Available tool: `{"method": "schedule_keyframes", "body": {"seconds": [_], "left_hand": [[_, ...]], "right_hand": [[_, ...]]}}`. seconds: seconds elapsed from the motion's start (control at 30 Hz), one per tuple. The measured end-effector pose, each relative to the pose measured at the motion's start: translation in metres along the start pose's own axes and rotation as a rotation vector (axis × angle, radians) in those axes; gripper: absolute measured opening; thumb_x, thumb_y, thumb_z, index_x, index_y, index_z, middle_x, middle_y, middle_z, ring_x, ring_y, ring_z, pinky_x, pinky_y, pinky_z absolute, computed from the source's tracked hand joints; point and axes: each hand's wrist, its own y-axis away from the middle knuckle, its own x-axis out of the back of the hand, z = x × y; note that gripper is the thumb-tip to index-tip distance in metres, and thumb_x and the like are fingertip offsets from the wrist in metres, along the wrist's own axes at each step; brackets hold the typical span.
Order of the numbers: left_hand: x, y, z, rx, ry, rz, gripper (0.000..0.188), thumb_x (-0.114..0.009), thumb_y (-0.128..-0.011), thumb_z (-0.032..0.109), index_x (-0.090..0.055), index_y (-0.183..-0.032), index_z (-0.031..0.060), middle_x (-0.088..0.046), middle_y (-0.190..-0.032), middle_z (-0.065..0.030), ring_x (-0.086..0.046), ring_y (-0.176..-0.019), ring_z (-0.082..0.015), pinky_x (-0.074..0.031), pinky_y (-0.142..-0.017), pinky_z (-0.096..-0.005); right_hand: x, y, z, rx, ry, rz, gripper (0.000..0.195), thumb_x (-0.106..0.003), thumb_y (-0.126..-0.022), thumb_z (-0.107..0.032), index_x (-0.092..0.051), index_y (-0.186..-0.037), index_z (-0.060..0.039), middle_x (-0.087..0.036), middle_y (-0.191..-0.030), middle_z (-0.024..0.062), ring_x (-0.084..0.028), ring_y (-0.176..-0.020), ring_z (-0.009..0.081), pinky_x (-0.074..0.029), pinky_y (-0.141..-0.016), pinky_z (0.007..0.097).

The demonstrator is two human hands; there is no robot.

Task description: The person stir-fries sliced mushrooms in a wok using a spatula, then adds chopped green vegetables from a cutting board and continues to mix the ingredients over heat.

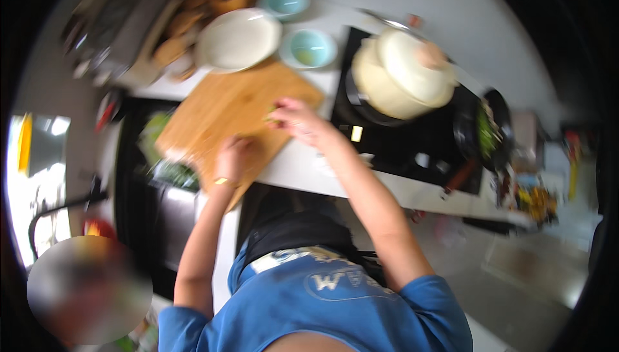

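My right hand [297,119] is pinched on a small yellow-green piece of food [274,116] above the right part of a wooden cutting board [217,105]. Over the board's near part is my left hand [234,151], its fingers curled; blur hides whether anything is in it. A large white oval dish [240,38] rests at the board's far edge. To its right stands a light blue bowl [308,50] with something yellowish at the bottom, and a second light blue bowl [284,3] is behind it.
A cream pot with a tilted lid [404,79] stands on the black cooktop [411,149]. Farther right is a black pan [503,129] with green vegetables. Bagged greens [176,174] lie by the sink at the left. Wooden utensils and a knife block crowd the back left.
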Motion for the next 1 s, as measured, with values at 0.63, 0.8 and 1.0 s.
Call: {"method": "schedule_keyframes", "body": {"seconds": [0.63, 0.8, 1.0], "left_hand": [[-0.006, -0.022, -0.001, -0.044, -0.395, -0.158, 0.013, -0.05, -0.061, -0.009, -0.047, -0.071, -0.0006, -0.049, -0.075, -0.0143, -0.051, -0.072, -0.0348, -0.044, -0.063, -0.0416], [-0.008, -0.027, -0.024, 0.023, -0.377, -0.179, 0.015, -0.055, -0.056, -0.003, -0.044, -0.065, 0.0033, -0.046, -0.065, -0.013, -0.048, -0.061, -0.0337, -0.04, -0.056, -0.0436], [0.0, -0.034, -0.031, 0.281, -0.435, -0.076, 0.021, -0.068, -0.064, 0.025, -0.061, -0.069, 0.0066, -0.06, -0.06, -0.0093, -0.059, -0.056, -0.0239, -0.046, -0.053, -0.037]], "right_hand": [[0.386, 0.368, -0.203, 0.101, 1.306, 1.046, 0.031, -0.064, -0.079, -0.011, -0.059, -0.107, 0.0015, -0.065, -0.098, 0.0127, -0.063, -0.09, 0.0187, -0.048, -0.08, 0.0292], [0.389, 0.364, -0.208, 0.334, 1.237, 1.174, 0.018, -0.059, -0.08, -0.004, -0.064, -0.097, 0.0003, -0.066, -0.091, 0.0121, -0.064, -0.087, 0.018, -0.049, -0.076, 0.0285], [0.372, 0.386, -0.217, 0.469, 1.347, 1.106, 0.021, -0.053, -0.085, -0.004, -0.062, -0.103, -0.0006, -0.064, -0.094, 0.0086, -0.061, -0.09, 0.0171, -0.047, -0.082, 0.0277]]}}
